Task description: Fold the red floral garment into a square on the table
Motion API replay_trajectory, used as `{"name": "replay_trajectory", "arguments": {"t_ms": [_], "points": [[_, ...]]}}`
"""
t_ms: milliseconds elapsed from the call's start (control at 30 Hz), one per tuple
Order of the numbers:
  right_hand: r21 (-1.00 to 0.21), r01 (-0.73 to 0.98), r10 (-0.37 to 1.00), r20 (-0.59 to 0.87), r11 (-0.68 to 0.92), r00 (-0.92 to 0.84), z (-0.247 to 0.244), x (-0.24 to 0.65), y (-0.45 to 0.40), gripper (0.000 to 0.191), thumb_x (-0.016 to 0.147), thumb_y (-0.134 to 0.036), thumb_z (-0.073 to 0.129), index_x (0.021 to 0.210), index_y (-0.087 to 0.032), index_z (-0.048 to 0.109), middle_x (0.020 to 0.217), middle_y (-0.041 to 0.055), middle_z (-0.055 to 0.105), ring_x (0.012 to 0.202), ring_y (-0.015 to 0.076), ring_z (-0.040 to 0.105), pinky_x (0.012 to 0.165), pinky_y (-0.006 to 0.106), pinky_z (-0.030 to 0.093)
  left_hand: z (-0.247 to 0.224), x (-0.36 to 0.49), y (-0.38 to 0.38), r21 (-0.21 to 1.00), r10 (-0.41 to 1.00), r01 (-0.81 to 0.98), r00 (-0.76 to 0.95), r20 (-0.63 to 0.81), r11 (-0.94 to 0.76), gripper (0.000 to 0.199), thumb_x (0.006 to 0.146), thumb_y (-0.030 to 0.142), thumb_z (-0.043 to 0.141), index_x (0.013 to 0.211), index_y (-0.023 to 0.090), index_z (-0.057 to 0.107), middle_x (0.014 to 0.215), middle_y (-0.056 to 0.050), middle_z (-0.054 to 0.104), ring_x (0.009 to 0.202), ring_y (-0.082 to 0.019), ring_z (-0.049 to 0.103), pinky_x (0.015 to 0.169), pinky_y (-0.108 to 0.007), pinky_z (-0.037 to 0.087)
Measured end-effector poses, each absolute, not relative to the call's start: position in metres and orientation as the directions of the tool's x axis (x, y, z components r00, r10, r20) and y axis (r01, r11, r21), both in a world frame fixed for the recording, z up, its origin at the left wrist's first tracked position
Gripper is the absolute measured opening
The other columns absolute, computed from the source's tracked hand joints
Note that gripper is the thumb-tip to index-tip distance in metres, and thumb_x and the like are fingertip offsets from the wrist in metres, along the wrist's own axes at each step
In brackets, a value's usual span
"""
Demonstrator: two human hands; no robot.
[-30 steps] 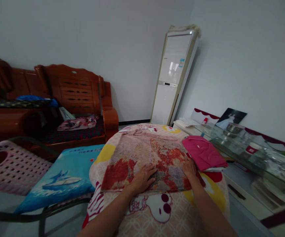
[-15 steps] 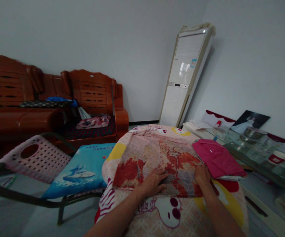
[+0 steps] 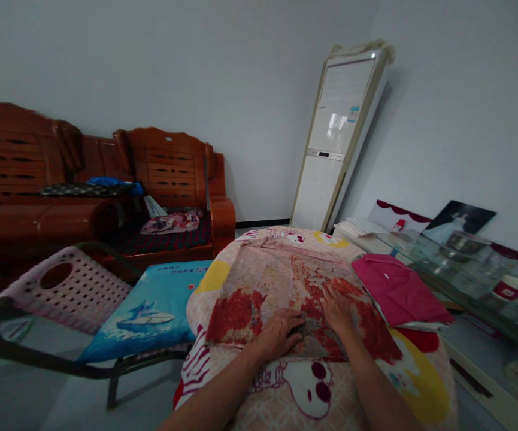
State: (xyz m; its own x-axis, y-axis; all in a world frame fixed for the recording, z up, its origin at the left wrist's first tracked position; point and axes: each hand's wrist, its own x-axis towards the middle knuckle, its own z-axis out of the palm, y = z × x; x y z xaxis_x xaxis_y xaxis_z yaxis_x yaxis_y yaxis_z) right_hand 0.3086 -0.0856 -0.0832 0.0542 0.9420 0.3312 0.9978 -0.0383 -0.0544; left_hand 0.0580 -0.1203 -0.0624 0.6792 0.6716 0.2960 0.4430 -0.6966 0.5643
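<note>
A folded garment with a rust-red and beige pattern lies spread on a round surface under a printed cloth. My left hand rests on the garment's near middle, palm down with fingers stretched out. My right hand lies on it a little farther right, its fingers also extended toward the far side. Neither hand grips anything. Beside the garment on the right sits a folded pink garment on top of something pale.
A chair with a blue cushion stands at the left, before a wooden sofa. On the right is a glass-topped cabinet holding cups and a photo. A tall air conditioner stands behind.
My right hand has moved left from the garment's right side to its middle, nearer my left hand. The left hand stays in about the same place.
</note>
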Motion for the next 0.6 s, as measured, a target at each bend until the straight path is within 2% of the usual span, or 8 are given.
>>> {"name": "replay_trajectory", "arguments": {"t_ms": [167, 300, 467, 600], "points": [[-0.068, 0.996, 0.93, 0.358, -0.055, 0.076, -0.087, 0.308, -0.088, 0.044, 0.097, -0.025, 0.039, 0.134, -0.014, 0.058, 0.143, 0.0153, 0.053, 0.132, 0.0258, 0.048, 0.11, 0.039, 0.033, -0.07, 0.057, -0.119, 0.581, 0.674, 0.412, 0.648, 0.354, -0.702, 0.041, 0.087, 0.027, 0.06, 0.127, 0.019, 0.062, 0.136, -0.013, 0.059, 0.129, -0.026, 0.052, 0.111, -0.044, 0.04], [-0.099, 0.992, 0.928, 0.356, -0.075, 0.106, -0.082, 0.308, -0.088, 0.042, 0.097, -0.022, 0.038, 0.128, -0.011, 0.063, 0.134, 0.0171, 0.061, 0.125, 0.024, 0.054, 0.107, 0.035, 0.036, -0.074, 0.056, -0.118, 0.584, 0.681, 0.419, 0.644, 0.348, -0.695, 0.041, 0.087, 0.027, 0.06, 0.127, 0.019, 0.062, 0.137, -0.013, 0.059, 0.128, -0.026, 0.052, 0.111, -0.045, 0.04], [-0.084, 0.996, 0.937, 0.345, -0.02, 0.048, -0.08, 0.304, -0.089, 0.042, 0.097, -0.025, 0.038, 0.13, -0.016, 0.062, 0.139, 0.0146, 0.057, 0.128, 0.0253, 0.051, 0.108, 0.039, 0.036, -0.072, 0.056, -0.119, 0.564, 0.663, 0.423, 0.673, 0.329, -0.709, 0.043, 0.088, 0.028, 0.058, 0.13, 0.02, 0.06, 0.14, -0.013, 0.056, 0.132, -0.026, 0.049, 0.113, -0.046, 0.038], [-0.111, 0.992, 0.934, 0.343, -0.063, 0.097, -0.079, 0.298, -0.086, 0.042, 0.097, -0.026, 0.039, 0.131, -0.019, 0.061, 0.141, 0.0132, 0.056, 0.131, 0.0257, 0.049, 0.11, 0.041, 0.034, -0.076, 0.055, -0.104, 0.597, 0.693, 0.428, 0.644, 0.325, -0.678, 0.044, 0.088, 0.03, 0.057, 0.132, 0.024, 0.058, 0.141, -0.01, 0.056, 0.131, -0.025, 0.05, 0.112, -0.045, 0.039]]}}
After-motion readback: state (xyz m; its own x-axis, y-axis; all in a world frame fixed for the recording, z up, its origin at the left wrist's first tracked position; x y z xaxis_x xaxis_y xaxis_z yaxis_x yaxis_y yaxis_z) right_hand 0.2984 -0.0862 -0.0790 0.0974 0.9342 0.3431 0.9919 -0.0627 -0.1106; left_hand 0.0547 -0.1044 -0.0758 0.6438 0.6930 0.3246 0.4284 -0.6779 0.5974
